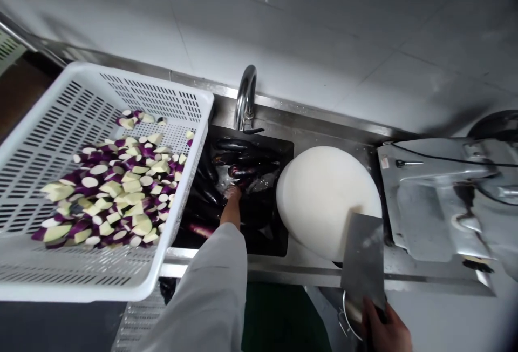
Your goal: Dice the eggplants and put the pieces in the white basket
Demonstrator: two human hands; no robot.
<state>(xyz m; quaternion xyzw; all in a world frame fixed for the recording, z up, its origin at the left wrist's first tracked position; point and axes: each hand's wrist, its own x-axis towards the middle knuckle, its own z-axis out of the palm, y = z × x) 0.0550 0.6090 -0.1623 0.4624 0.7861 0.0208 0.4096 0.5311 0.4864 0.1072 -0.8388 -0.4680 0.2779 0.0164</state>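
Note:
My left hand [233, 193] reaches down into the sink [290, 201], among whole dark purple eggplants [251, 170] in water. Its fingers are hidden by the water and an eggplant's end, so whether they grip it cannot be seen. At the lower right, my right hand [386, 327] is closed around the handle of a cleaver [363, 255]. The broad blade points away from me and overlaps the near right edge of a round white cutting board [326, 195]. Cut eggplant chunks [131, 187] lie heaped in a white plastic basket [172, 257] at left.
A curved chrome faucet [246, 95] stands behind the sink, close to the wall. Right of the board sits a grey metal machine [433, 206] with a black cable. The steel counter's front edge [307, 277] runs below the board. Something dark green [283, 314] is underneath.

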